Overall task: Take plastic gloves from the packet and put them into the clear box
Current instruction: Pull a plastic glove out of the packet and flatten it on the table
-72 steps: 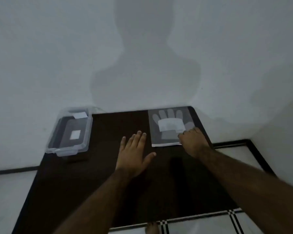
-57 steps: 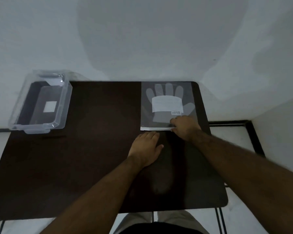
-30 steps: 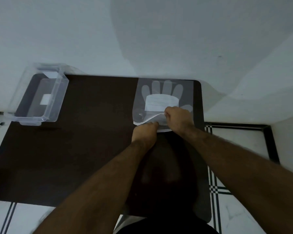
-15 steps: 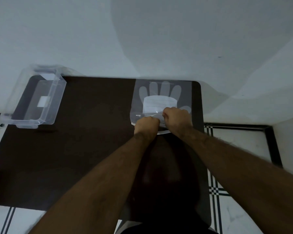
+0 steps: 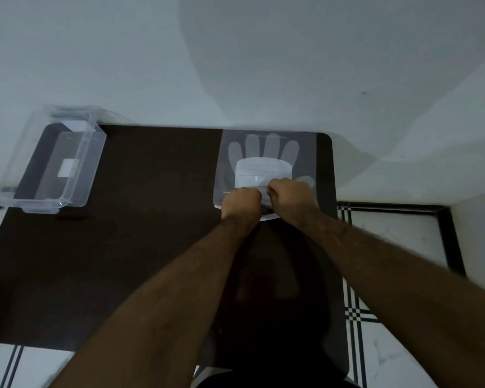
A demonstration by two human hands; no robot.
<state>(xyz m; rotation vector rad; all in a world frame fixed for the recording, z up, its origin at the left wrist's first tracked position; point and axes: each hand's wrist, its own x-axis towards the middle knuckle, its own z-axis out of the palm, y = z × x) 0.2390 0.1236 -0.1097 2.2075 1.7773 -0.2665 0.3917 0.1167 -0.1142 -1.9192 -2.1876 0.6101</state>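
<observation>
Head view, two hands, left hand [image 5: 240, 204], right hand [image 5: 291, 198], gripping one packet [image 5: 265, 152], one clear box [image 5: 57, 161]

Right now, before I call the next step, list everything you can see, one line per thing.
glove packet: one, clear plastic with a white glove shape and white label showing, far right part of the table, its near edge under both hands
clear box: one, transparent, open, far left corner of the table, a small white label on its floor, no gloves visible in it
table: one, dark brown, against the wall
wall: white, behind the table, a shadow across it
floor: white tiles with black lines, right of and below the table
left hand: one, closed on the packet's near edge
right hand: one, closed on the packet's near edge, beside the left hand
</observation>
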